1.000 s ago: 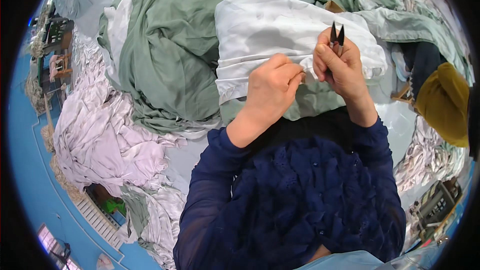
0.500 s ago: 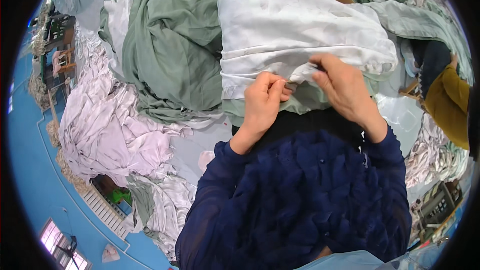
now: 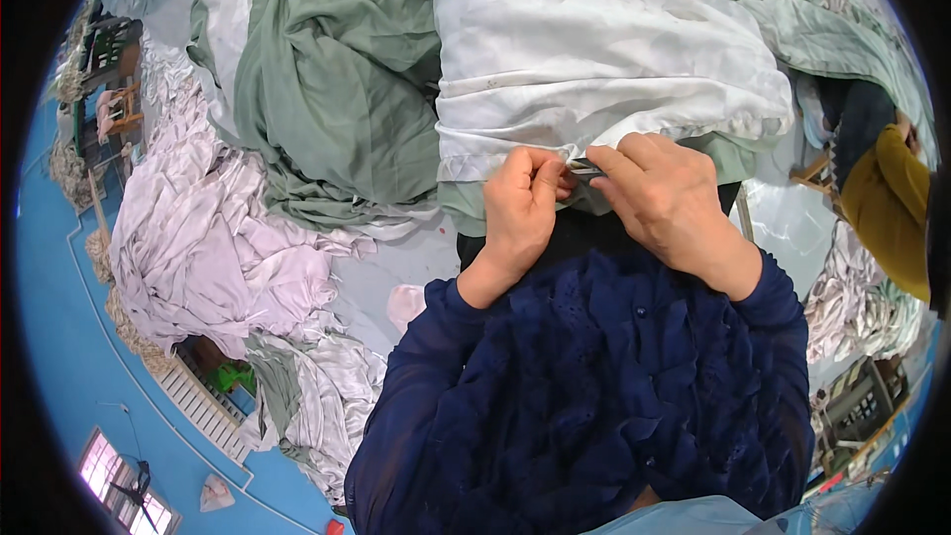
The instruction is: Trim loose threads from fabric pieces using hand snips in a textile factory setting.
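White cloth [image 3: 594, 50] with a pale green underside lies spread over my lap. My left hand [image 3: 523, 193] is closed, thumb against bent fingers, pinching the near edge of that cloth. Just to its right, my right hand [image 3: 674, 193] is closed too, its fingertips meeting the same edge from above. A thin greyish sliver shows between the two sets of fingertips; whether it is a small tool or a fold of cloth I cannot make out. What my right fingers grip is mostly hidden behind them.
A large heap of green cloth [image 3: 337, 89] lies at the left, with pale pinkish-white cloth [image 3: 218, 248] heaped nearer. At the right sits another person in a mustard garment [image 3: 887, 208], beside a wooden stool [image 3: 815, 175]. More cloth [image 3: 842, 40] drapes at the far right.
My right hand has turned over and moved slightly nearer, letting the raised fold of white cloth drop. My left hand keeps its pinch in almost the same place.
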{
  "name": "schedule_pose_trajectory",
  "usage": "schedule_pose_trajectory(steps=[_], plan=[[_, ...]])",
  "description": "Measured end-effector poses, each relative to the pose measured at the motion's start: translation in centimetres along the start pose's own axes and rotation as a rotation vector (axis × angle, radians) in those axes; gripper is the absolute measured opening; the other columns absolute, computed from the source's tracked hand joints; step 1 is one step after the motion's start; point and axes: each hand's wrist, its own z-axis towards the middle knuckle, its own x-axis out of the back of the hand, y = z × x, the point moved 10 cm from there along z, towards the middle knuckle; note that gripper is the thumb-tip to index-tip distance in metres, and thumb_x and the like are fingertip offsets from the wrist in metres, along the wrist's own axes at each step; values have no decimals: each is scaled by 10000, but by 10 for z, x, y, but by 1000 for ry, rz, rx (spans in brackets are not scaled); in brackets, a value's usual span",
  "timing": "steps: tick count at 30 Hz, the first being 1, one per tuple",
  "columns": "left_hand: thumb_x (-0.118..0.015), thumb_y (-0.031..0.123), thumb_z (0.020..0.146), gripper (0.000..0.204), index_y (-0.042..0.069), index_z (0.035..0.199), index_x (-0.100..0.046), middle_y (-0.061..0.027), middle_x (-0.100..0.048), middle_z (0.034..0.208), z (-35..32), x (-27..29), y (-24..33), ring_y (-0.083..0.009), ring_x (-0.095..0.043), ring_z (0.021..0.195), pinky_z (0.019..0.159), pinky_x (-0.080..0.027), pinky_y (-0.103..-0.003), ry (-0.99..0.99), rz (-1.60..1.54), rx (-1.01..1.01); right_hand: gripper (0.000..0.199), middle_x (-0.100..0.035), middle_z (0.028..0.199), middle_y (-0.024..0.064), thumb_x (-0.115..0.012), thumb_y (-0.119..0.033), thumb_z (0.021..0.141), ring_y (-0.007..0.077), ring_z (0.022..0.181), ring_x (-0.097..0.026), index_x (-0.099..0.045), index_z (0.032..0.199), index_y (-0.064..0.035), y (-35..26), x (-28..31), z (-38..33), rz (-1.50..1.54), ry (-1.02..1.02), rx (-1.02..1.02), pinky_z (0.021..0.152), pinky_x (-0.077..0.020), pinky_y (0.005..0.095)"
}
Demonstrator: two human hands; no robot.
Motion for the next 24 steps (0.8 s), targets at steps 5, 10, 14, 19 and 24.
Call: schedule_pose_trajectory(steps=[5,10,14,19,24], plan=[[-563,85,1017,119,-26,976,-578,-69,-664,823,-4,-4,0,-94,-643,712,662,-553,-237,-43,29,15,275,-556,807,73,-728,-108,798,263,757,-608,-639,1050,-45,-8,-16,1,-99,-106,72,619,-478,382],[-595,73,985,111,-5,917,-556,-97,-694,756,-5,-4,0,-141,-673,648,608,-547,-277,-18,42,-30,223,-548,802,68,-703,-123,804,258,758,-603,-622,1000,-52,-10,-22,2,-161,-149,80,608,-472,385],[-602,74,979,119,-1,904,-548,-100,-691,740,-4,-4,3,-146,-674,644,600,-546,-280,-26,91,-46,201,-544,801,68,-672,-85,761,258,761,-597,-604,947,-55,-11,-24,3,-166,-159,78,614,-474,386],[-600,74,978,116,1,903,-550,-99,-688,731,-5,-6,3,-153,-675,638,594,-544,-284,-36,89,-38,201,-548,806,72,-659,-62,725,263,771,-600,-595,915,-53,-12,-29,4,-180,-206,80,633,-481,387],[-596,67,975,112,2,894,-552,-98,-684,725,-5,-8,4,-159,-674,630,589,-539,-287,-53,104,-43,195,-549,807,75,-661,-56,715,268,775,-602,-594,898,-52,-11,-31,3,-185,-226,77,642,-486,389]])
